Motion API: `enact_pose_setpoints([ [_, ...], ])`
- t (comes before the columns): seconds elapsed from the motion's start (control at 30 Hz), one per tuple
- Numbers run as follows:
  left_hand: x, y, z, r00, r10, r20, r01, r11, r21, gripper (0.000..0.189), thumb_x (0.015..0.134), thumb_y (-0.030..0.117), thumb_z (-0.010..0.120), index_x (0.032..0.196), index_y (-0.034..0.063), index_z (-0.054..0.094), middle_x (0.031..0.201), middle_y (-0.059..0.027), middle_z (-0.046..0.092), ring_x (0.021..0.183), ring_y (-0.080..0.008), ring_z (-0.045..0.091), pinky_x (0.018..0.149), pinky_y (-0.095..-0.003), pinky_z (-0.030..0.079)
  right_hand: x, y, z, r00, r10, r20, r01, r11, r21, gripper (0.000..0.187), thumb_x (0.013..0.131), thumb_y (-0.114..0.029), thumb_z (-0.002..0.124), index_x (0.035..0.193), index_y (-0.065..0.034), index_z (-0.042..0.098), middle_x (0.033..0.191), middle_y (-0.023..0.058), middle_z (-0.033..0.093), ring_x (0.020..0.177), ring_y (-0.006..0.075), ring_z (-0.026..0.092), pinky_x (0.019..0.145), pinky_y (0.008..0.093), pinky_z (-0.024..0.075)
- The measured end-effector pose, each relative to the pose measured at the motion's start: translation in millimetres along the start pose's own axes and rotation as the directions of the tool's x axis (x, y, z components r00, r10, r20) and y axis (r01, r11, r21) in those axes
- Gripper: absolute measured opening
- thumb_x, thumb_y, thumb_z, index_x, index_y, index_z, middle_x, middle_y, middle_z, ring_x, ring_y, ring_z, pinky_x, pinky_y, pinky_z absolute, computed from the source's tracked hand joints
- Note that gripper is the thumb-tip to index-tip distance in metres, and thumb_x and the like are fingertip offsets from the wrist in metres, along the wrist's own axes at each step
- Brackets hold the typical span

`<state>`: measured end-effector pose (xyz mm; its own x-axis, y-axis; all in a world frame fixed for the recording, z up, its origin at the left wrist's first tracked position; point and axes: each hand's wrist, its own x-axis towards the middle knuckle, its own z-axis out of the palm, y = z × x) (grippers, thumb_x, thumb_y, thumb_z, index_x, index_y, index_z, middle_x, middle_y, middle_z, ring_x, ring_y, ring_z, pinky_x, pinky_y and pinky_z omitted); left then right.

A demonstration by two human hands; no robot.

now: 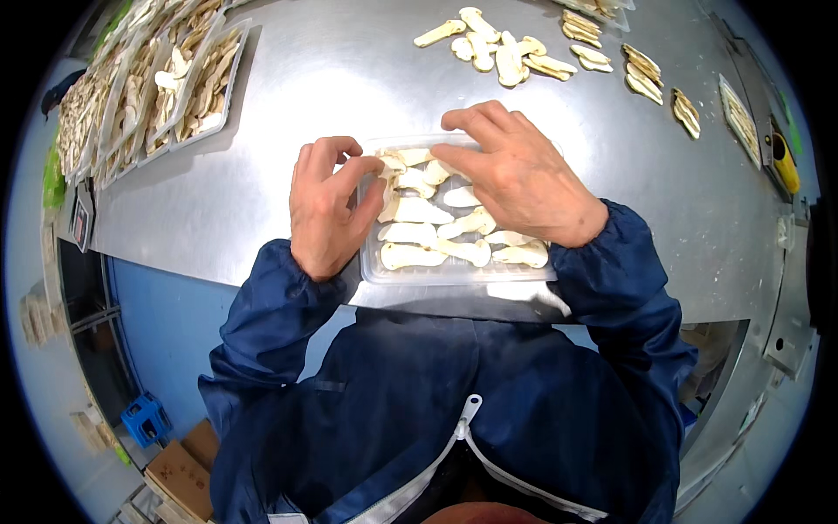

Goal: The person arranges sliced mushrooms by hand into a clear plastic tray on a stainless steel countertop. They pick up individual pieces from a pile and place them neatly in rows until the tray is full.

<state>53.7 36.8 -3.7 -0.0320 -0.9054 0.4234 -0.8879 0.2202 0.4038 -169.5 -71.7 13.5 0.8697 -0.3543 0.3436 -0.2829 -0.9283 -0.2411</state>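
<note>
A clear plastic tray [458, 274] lies before me at the table's near edge, with rows of sliced pale mushrooms [412, 211] in it. At its left rim is my left hand [330, 206], thumb and index finger apart; the fingertips are right by the slices in the upper left corner. My right hand [517, 173] arches over the tray's right half, fingers spread. One of its fingertips is at a mushroom slice [414, 156] in the far row, and I cannot tell whether it touches. The hand hides part of the tray's upper right. Neither hand visibly grips a slice.
Loose mushroom slices [507, 56] lie in a heap on the steel table [314, 85]. Small stacks of slices [645, 75] are set out farther right. Several filled trays [209, 85] crowd the left side. At the right edge are another tray [740, 121] and a yellow-and-black object [783, 160].
</note>
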Motion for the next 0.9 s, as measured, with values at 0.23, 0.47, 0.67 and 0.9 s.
enact_pose_setpoints([
  [0.23,11,-3,-15,0.999,0.033,-0.042,-0.036,0.995,-0.090,0.022,0.074,-0.004,0.071,0.095,0.0005,0.066,0.105,-0.0146,0.057,0.095,-0.0278,0.058,0.080,-0.0353,0.048,1,12,-11,0.997,-0.022,-0.075,0.026,0.999,0.042,0.032,0.075,0.002,0.063,0.107,-0.0031,0.068,0.117,0.0140,0.059,0.107,0.0317,0.056,0.089,0.0399,0.0470],
  [0.47,138,-67,22,0.995,0.067,0.074,-0.054,0.984,-0.168,0.022,0.084,0.016,0.069,0.100,0.0004,0.069,0.089,-0.0135,0.065,0.081,-0.0277,0.064,0.075,-0.0360,0.051,18,124,-41,0.943,0.271,-0.195,-0.303,0.940,-0.158,0.023,0.087,-0.012,0.055,0.103,0.0016,0.065,0.100,0.0167,0.060,0.094,0.0360,0.060,0.083,0.0414,0.0481],
  [0.67,194,-75,77,0.950,-0.116,0.290,0.112,0.993,0.031,0.030,0.076,0.029,0.075,0.090,0.0031,0.071,0.099,-0.0165,0.066,0.089,-0.0299,0.065,0.080,-0.0399,0.051,71,161,2,0.870,0.492,-0.031,-0.489,0.854,-0.177,0.033,0.082,-0.026,0.061,0.096,0.0034,0.066,0.097,0.0228,0.064,0.093,0.0382,0.062,0.084,0.0441,0.0486],
  [0.9,192,-78,80,0.953,-0.124,0.277,0.139,0.990,-0.032,0.024,0.072,0.022,0.074,0.086,0.0032,0.067,0.079,-0.0157,0.067,0.076,-0.0310,0.064,0.070,-0.0402,0.051,84,163,18,0.876,0.481,-0.034,-0.481,0.868,-0.124,0.025,0.077,-0.022,0.065,0.086,0.0012,0.065,0.090,0.0220,0.065,0.086,0.0386,0.063,0.077,0.0442,0.0500],
])
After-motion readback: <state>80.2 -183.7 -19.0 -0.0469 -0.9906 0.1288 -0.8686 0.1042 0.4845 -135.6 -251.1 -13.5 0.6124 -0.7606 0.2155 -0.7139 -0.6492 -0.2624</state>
